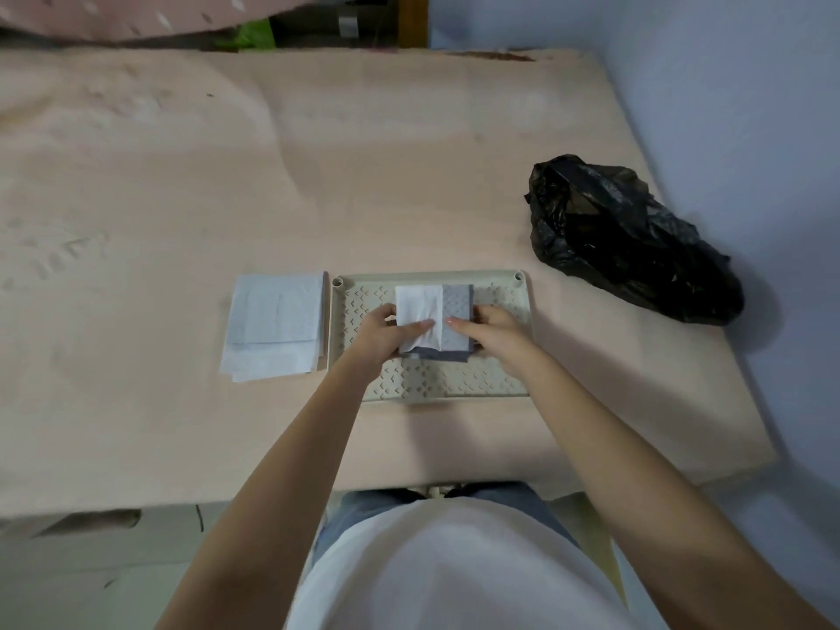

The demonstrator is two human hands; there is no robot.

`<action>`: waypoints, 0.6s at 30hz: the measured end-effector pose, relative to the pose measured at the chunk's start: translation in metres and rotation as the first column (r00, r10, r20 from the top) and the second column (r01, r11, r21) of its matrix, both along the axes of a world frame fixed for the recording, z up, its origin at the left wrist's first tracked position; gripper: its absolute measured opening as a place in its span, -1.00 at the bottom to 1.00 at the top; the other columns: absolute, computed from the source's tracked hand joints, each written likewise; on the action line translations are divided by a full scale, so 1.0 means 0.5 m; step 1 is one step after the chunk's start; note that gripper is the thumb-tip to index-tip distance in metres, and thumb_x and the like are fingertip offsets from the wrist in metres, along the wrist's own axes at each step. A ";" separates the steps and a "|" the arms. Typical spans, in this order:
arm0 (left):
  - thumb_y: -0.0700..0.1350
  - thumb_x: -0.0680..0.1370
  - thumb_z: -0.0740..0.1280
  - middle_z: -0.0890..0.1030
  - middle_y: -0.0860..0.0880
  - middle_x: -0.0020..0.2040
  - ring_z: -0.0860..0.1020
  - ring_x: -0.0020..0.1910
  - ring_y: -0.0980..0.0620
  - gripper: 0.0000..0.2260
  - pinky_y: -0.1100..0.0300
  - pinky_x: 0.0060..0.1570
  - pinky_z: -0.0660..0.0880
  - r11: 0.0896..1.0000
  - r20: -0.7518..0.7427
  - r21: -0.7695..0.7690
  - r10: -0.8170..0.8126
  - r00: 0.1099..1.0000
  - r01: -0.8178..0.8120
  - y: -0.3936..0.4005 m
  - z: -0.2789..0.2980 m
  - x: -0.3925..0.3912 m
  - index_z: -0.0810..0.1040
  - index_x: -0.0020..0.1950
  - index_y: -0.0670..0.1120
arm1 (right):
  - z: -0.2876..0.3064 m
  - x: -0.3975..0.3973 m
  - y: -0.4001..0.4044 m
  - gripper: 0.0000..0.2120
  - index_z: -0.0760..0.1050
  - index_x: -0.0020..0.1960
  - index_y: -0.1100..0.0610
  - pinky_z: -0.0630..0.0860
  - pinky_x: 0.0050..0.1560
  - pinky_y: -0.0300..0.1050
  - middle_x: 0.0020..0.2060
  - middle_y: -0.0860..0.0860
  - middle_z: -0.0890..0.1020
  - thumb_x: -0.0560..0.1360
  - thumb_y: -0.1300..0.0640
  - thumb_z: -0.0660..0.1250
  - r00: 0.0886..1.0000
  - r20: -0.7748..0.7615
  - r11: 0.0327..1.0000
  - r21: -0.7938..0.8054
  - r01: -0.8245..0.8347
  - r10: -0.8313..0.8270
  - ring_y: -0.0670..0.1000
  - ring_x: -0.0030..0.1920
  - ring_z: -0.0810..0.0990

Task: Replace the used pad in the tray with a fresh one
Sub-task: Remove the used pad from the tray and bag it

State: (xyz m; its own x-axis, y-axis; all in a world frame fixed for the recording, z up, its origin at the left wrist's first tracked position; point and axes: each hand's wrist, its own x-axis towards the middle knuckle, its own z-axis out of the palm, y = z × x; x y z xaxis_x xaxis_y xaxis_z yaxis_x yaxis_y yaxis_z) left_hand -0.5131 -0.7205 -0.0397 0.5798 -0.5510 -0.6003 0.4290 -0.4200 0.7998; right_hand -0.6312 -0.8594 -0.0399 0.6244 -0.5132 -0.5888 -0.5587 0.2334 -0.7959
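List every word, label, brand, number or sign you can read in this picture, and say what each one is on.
None: no readable text shows anywhere.
The tray bears only a cut-out chevron pattern, no lettering.
The folded pad under both hands and the flat pad beside the tray show only an embossed texture.
The black bag shows no print.
The green object at the far edge is too blurred to tell.
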 end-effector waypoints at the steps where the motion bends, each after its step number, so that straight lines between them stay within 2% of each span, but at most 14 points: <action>1: -0.14 0.36 0.54 0.59 -0.13 0.06 0.60 0.02 -0.13 -0.47 -0.04 0.03 0.59 0.999 0.029 0.008 -0.036 0.999 0.036 -0.004 0.004 0.004 0.45 0.25 -0.21 | 0.000 -0.002 -0.003 -0.64 0.50 0.20 0.08 0.53 -0.28 -0.27 -0.05 -0.05 0.64 0.44 0.05 0.45 1.000 0.004 1.000 -0.002 0.009 -0.009 -0.09 -0.09 0.62; 2: -0.13 0.36 0.54 0.59 -0.12 0.05 0.60 0.01 -0.11 -0.46 -0.01 0.01 0.60 0.997 0.053 0.014 -0.077 0.996 0.076 -0.010 0.009 0.007 0.44 0.26 -0.20 | -0.001 -0.005 -0.005 -0.68 0.51 0.17 0.08 0.52 -0.29 -0.27 -0.05 -0.04 0.65 0.44 0.07 0.45 0.999 0.016 0.999 -0.004 0.033 -0.033 -0.09 -0.10 0.62; 6: -0.16 0.38 0.52 0.61 -0.12 0.05 0.62 -0.10 0.00 -0.46 0.25 -0.30 0.57 0.979 0.070 -0.015 -0.202 0.977 0.204 -0.039 0.033 0.015 0.42 0.30 -0.14 | 0.006 -0.014 -0.015 -0.80 0.52 0.04 0.05 0.51 -0.33 -0.28 -0.15 -0.07 0.65 0.45 0.11 0.44 0.986 0.043 0.986 -0.035 0.161 -0.160 -0.12 -0.17 0.62; 8: -0.15 0.39 0.52 0.61 -0.12 0.07 0.62 -0.09 0.02 -0.47 0.27 -0.32 0.56 0.970 0.072 -0.034 -0.238 0.969 0.240 -0.055 0.042 0.017 0.42 0.30 -0.11 | 0.012 -0.019 -0.023 -0.79 0.53 0.07 0.07 0.53 -0.32 -0.28 -0.18 -0.07 0.64 0.45 0.13 0.44 0.976 0.059 0.976 -0.032 0.214 -0.212 -0.11 -0.19 0.62; 12: -0.09 0.40 0.51 0.59 -0.14 0.14 0.61 -0.06 -0.03 -0.43 0.24 -0.30 0.54 0.939 0.128 -0.005 -0.342 0.931 0.345 -0.100 0.062 0.000 0.38 0.34 -0.13 | 0.027 -0.043 -0.038 -0.76 0.53 0.12 0.14 0.56 -0.27 -0.22 -0.11 0.02 0.65 0.47 0.17 0.43 0.950 0.092 0.953 -0.026 0.302 -0.299 -0.04 -0.17 0.64; 18: -0.12 0.43 0.49 0.56 -0.18 0.18 0.58 0.07 -0.15 -0.44 0.18 -0.29 0.52 0.896 0.221 0.083 -0.443 0.869 0.436 -0.179 0.091 -0.051 0.36 0.36 -0.19 | 0.044 -0.099 -0.064 -0.85 0.52 0.04 0.14 0.55 -0.38 -0.26 -0.15 0.01 0.65 0.48 0.20 0.40 0.884 0.129 0.889 -0.034 0.456 -0.448 -0.11 -0.28 0.65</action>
